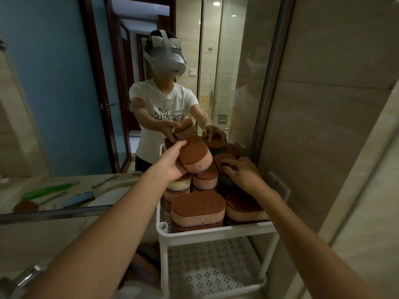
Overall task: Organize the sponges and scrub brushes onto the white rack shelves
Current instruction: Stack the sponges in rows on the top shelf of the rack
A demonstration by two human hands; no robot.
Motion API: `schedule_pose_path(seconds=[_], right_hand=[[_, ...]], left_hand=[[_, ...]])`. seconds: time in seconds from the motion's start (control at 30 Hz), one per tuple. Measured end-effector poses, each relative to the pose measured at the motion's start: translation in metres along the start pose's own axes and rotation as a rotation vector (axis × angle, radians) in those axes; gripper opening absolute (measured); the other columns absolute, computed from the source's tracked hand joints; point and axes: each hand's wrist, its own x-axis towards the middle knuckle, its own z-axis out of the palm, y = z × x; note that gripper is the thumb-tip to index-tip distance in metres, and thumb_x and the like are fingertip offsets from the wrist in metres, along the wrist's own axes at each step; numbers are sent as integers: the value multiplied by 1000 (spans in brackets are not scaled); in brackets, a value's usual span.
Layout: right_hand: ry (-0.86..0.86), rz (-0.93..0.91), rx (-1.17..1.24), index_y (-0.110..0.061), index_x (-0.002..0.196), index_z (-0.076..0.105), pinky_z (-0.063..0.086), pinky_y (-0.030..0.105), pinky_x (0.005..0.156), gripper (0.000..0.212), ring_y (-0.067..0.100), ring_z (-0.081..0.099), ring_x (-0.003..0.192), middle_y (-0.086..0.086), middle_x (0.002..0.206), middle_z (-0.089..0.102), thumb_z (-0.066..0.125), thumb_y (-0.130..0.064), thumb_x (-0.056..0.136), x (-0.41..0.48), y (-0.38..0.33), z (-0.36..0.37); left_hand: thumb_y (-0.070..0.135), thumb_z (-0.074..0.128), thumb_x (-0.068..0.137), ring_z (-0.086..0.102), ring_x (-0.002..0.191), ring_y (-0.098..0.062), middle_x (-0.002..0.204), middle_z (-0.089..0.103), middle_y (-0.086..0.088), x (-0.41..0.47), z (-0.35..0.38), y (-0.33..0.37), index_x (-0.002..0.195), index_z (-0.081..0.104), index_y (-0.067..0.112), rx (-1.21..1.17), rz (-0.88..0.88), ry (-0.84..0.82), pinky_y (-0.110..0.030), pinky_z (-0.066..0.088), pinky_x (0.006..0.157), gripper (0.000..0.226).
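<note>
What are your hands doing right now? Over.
Left hand holding oval pink sponge. Right hand resting on stacked dark sponge. White rack's top shelf crowded; lower shelf bare.

Sponges (198, 209) stacked on the rack (216, 230) top shelf, lower shelf (212, 268) beneath, mirror (86, 83) behind

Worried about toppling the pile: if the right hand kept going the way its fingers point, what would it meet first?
Likely the dark-topped sponge already under the right hand's fingertips, atop the stack; depth is hard to judge.
</note>
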Motion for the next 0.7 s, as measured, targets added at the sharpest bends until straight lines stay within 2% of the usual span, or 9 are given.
schedule_pose_path(seconds=[0.07,0.23,0.37,0.47,0.57,0.63,0.7], right_hand=[[-21,-25,-29,-32,120,59,44,36,96,29,26,51,113,8,130,49,46,-34,94,-2,-7,-6],[-35,-61,-147,-32,120,59,41,45,100,29,29,45,118,9,129,45,43,-34,95,-10,-15,-10],[-57,-32,-249,-35,125,53,39,46,102,32,32,41,122,10,133,41,40,-37,96,-9,-13,-8],[-90,-71,-195,-37,121,57,40,46,101,31,31,45,121,5,131,49,38,-36,96,-6,-14,-11],[29,-142,111,-18,119,61,42,30,93,30,21,51,115,0,121,54,43,-14,95,-17,-21,-21],[127,-174,354,-17,120,54,44,15,86,35,9,54,108,-6,113,55,50,-3,89,-29,-22,-29],[129,-218,466,-21,122,46,41,-1,75,46,-10,51,95,-20,105,52,58,0,83,-36,-18,-32]], left_hand=[[30,46,96,61,94,-20,126,61,-7,0,-2,0,132,53,17,-6,-5,-1,-35,48,72,38],[31,46,96,62,94,-20,112,65,-5,0,-5,1,131,54,18,-23,-8,0,-36,49,70,39],[31,47,95,62,94,-20,128,61,-8,-1,-3,0,131,53,17,-31,2,29,-35,48,69,39],[28,46,96,59,106,-21,130,60,-9,-5,4,1,131,54,15,-34,19,40,-33,49,70,38],[21,45,96,59,108,-23,128,60,-11,-13,19,8,132,52,9,-52,61,11,-33,49,77,39],[17,47,95,60,105,-23,123,62,-12,-16,33,11,132,50,7,-21,95,4,-33,49,80,39],[15,49,95,59,113,-24,126,61,-13,-17,46,9,131,51,6,52,116,18,-35,48,84,38]])
